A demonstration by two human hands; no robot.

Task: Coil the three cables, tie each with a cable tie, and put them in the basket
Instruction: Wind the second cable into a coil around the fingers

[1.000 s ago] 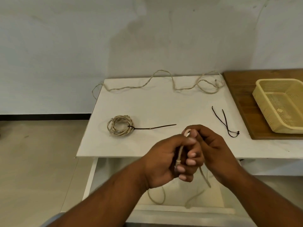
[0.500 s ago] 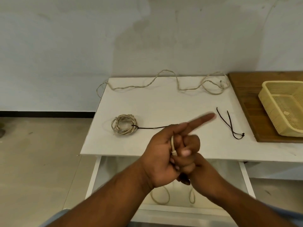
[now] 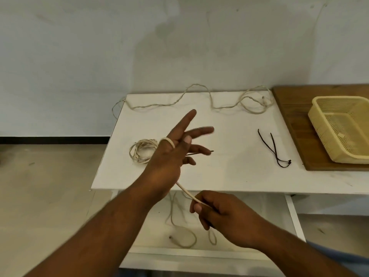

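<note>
The left hand (image 3: 171, 154) is spread, a beige cable (image 3: 186, 191) looped over its thumb; the right hand (image 3: 217, 211) pinches that cable at 5 o'clock, its slack hanging below the white table (image 3: 229, 176). A tied coil (image 3: 142, 150) lies partly behind the left hand. A loose cable (image 3: 179, 100) runs along the far edge by the wall, black cable ties (image 3: 274, 148) lie at 3 o'clock, and further right a yellow basket (image 3: 339, 128) sits on a wooden board (image 3: 289, 108).

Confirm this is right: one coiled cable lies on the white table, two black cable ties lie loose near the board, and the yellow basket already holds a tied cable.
Wrong on the basket. In the head view the yellow basket holds no tied cable. The rest stands: one coiled cable lies on the white table, and two black cable ties lie loose near the board.
</note>
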